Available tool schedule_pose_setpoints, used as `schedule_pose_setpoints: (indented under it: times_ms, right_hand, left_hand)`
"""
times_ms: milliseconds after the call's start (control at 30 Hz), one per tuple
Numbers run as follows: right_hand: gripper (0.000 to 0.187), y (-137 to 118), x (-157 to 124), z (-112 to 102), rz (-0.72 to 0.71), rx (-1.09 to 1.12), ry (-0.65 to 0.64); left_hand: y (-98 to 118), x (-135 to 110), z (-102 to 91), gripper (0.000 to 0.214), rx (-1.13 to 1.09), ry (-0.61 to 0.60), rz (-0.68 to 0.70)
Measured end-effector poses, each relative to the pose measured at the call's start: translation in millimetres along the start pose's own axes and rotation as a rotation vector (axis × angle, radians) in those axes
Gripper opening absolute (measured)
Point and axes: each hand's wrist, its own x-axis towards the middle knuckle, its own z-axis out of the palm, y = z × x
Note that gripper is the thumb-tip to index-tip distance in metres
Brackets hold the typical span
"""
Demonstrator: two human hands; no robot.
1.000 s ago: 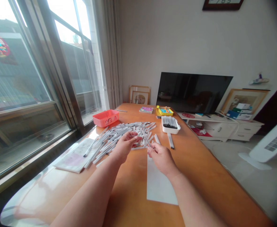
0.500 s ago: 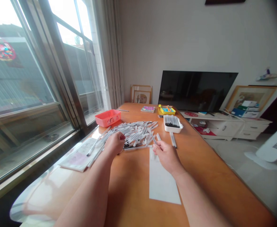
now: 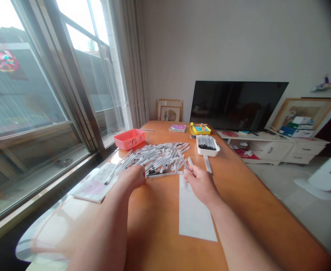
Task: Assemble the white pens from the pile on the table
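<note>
A big heap of white pens (image 3: 157, 156) lies across the orange table (image 3: 244, 195). My right hand (image 3: 201, 182) pinches one white pen (image 3: 183, 160) that sticks up and away over the near edge of the heap. My left hand (image 3: 133, 176) is curled into a loose fist at the heap's near left edge, knuckles up; what its fingers hold is hidden. A white sheet of paper (image 3: 193, 212) lies flat just under and behind my right hand.
A white tray of pens (image 3: 207, 145) stands right of the heap, with two loose pens (image 3: 207, 165) beside it. A pink tray (image 3: 129, 138), a yellow box (image 3: 200, 129), a small book (image 3: 178, 128) and printed sheets (image 3: 96, 182) are on the table. A TV (image 3: 236, 105) stands beyond.
My left hand dropped from mid-air, fingers apart, down to the heap's near edge and curled shut. My right hand stayed in place, holding its pen. The view shifted slightly.
</note>
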Motion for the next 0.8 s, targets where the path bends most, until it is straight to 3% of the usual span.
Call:
schedule_pose_setpoints:
  times_ms: [267, 433, 800]
  right_hand:
    - [0.031, 3.3, 0.3, 1.2, -0.016, 0.001, -0.001]
    - [0.031, 2.9, 0.2, 0.9, -0.011, 0.001, -0.02]
    - [0.032, -0.6, -1.4, 1.5, -0.044, -0.036, -0.013]
  left_hand:
    - [-0.5, -2.7, 5.6, 0.013, -0.139, 0.088, 0.038]
    - [-4.9, 2.4, 10.5, 0.018, -0.276, 0.14, -0.006]
    - [-2.6, 2.6, 17.2, 0.023, -0.334, 0.086, 0.076]
